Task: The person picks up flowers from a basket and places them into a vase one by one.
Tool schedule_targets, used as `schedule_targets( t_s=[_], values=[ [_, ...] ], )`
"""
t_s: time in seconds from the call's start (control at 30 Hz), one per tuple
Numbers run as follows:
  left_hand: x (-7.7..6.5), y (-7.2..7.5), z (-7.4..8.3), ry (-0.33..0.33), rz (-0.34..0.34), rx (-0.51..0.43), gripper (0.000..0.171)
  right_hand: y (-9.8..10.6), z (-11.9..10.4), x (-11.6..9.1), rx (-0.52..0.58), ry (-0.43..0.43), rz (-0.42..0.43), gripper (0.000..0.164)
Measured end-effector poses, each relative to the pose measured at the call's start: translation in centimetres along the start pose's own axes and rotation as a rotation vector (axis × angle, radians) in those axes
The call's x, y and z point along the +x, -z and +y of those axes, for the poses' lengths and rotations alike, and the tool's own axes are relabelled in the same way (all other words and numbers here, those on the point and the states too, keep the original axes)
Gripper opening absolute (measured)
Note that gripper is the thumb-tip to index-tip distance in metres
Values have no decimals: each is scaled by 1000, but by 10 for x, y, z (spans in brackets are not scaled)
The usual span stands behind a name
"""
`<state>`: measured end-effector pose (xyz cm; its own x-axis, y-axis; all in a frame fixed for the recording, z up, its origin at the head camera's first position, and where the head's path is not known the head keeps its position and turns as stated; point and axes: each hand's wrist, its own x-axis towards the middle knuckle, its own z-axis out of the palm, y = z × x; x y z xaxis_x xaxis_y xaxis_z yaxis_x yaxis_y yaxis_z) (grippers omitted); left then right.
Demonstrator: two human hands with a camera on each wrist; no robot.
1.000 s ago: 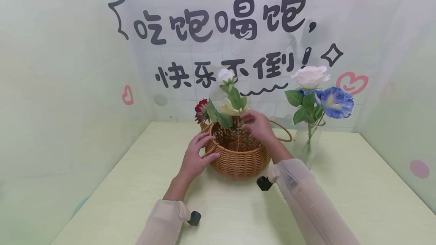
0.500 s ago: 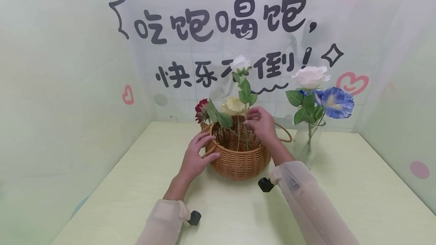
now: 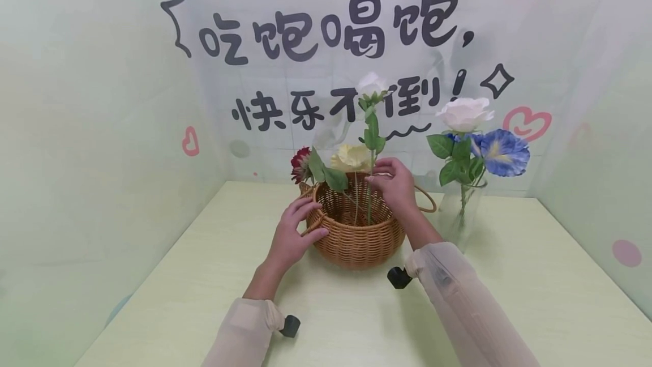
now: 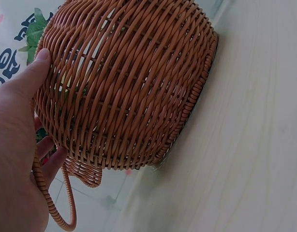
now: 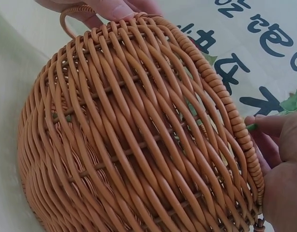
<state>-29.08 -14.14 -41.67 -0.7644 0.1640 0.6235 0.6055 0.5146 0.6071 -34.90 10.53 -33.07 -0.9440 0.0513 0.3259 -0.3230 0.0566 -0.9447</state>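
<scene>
Pale tabletop (image 3: 336,321) below, I see right fingers (image 3: 389,162) pinching a leafy white rose (image 3: 372,84), higher than before, left fingers (image 3: 305,208) gripping a brown wicker basket (image 3: 359,248).

Sleeves, one pair: left sleeve (image 3: 238,334) and right sleeve (image 3: 471,302), pale beige, thin, lightly creased, bunched at the inner edge near the wrist. A greyish patch (image 3: 441,274) is shown through the right one. Black blocks, two, small, angular: left block (image 3: 291,326) and right block (image 3: 399,277), each mounted beside the bunched cloth. Left hand (image 3: 291,238) and right hand (image 3: 396,187): bare.
</scene>
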Motion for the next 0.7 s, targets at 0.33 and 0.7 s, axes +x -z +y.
schedule_targets(
  t_s=[0.33,0.7],
  values=[
    [1,0,2,6,1,-7,52,2,-3,0,8,-16,42,40],
    [0,1,-1,29,-5,-23,52,-1,-7,-7,187,28,102,39]
  ],
)
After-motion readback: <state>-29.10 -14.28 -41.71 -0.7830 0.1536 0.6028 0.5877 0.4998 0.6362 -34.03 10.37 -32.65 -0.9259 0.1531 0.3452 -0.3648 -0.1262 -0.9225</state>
